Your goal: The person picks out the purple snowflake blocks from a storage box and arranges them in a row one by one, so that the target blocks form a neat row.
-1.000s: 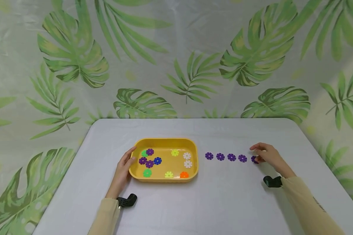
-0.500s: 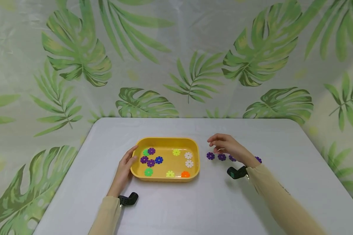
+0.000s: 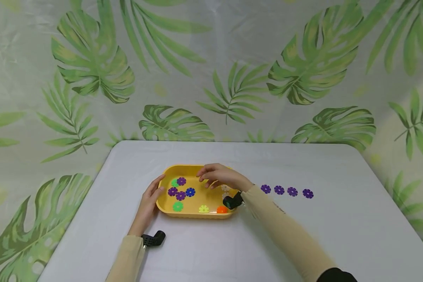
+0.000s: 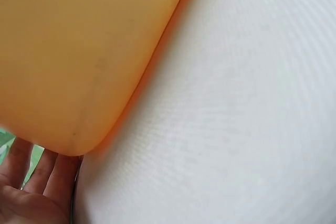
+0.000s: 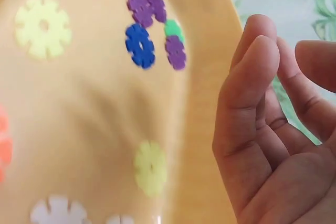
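Observation:
My left hand [image 3: 149, 201] holds the left end of a yellow plastic tray [image 3: 197, 216], its thumb at the rim. In the left wrist view, fingers [image 4: 56, 177] lie against the tray's outer wall. My right hand [image 3: 223, 177] hovers over the tray, fingers loosely bent and holding nothing; the right wrist view shows a gap between thumb and fingertips. Inside lie notched plastic discs: several purple, a blue disc [image 5: 140, 46], green ones, yellow ones, white ones partly hidden by the right hand, and an orange disc [image 3: 222, 210].
A row of purple notched discs [image 3: 279, 190] lies on the white table [image 3: 204, 250], right of the tray. The right forearm covers the row's left end. Behind the table hangs a leaf-patterned cloth [image 3: 232, 58].
My right hand has moved left from the row's far right disc, over the row, to above the tray. The left hand stays at the tray's left end.

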`<state>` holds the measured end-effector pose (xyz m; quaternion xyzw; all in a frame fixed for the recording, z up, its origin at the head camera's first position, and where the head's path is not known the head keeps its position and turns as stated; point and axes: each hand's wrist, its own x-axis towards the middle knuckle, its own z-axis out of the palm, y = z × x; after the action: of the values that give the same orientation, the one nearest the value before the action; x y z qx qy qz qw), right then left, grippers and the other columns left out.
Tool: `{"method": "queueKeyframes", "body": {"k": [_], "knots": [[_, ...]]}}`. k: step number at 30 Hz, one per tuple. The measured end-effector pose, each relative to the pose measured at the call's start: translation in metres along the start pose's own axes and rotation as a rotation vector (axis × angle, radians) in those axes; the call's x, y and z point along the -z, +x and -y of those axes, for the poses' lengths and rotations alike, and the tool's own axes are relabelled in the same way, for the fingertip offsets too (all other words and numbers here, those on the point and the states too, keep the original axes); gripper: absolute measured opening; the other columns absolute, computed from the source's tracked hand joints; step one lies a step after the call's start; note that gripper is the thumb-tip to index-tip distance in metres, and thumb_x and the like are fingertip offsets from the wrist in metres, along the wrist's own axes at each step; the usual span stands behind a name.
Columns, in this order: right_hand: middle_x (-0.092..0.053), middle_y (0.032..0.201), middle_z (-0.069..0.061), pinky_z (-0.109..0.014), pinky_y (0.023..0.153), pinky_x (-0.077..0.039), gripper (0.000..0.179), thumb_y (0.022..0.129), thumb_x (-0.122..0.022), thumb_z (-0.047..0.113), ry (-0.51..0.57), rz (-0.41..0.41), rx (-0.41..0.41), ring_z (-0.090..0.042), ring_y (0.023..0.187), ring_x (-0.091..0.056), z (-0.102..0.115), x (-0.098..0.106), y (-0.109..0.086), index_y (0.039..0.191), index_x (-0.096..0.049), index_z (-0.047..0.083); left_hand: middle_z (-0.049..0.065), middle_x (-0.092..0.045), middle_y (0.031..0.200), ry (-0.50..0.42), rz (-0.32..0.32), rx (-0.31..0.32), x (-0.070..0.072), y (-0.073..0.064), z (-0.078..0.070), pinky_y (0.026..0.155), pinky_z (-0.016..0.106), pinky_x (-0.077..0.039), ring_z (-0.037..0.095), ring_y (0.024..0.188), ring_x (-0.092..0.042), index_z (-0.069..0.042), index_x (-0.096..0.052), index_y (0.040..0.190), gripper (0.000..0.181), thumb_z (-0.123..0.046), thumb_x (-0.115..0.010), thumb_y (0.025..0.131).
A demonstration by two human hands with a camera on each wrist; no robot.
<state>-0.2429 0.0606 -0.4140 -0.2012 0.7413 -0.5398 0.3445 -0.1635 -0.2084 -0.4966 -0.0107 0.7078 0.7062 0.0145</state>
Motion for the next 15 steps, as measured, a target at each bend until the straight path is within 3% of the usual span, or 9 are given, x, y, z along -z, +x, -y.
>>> {"method": "queueKeyframes", "body": {"k": [8, 15], "knots": [[-0.058, 0.118, -0.020, -0.037, 0.080, -0.056, 0.030, 0.098, -0.049, 0.008, 0.020, 0.077, -0.112, -0.023, 0.078, -0.064, 0.004, -0.033, 0.037, 0.124, -0.054, -0.008, -0.002, -0.022, 0.156, 0.002, 0.003, 0.004, 0.000, 0.001, 0.001, 0.111, 0.031, -0.025, 0.014, 0.142, -0.018, -0.019, -0.038, 0.147, 0.045, -0.021, -0.045, 0.103], [-0.054, 0.117, -0.022, -0.033, 0.074, -0.057, 0.029, 0.099, -0.042, 0.000, 0.111, 0.146, -0.204, -0.028, 0.080, -0.067, 0.006, -0.052, 0.057, 0.125, -0.050, -0.009, 0.000, -0.021, 0.156, -0.022, 0.012, 0.007, 0.001, 0.000, -0.003, 0.113, 0.031, -0.023, 0.014, 0.142, -0.017, -0.016, -0.037, 0.148, 0.045, -0.017, -0.043, 0.103]]}}
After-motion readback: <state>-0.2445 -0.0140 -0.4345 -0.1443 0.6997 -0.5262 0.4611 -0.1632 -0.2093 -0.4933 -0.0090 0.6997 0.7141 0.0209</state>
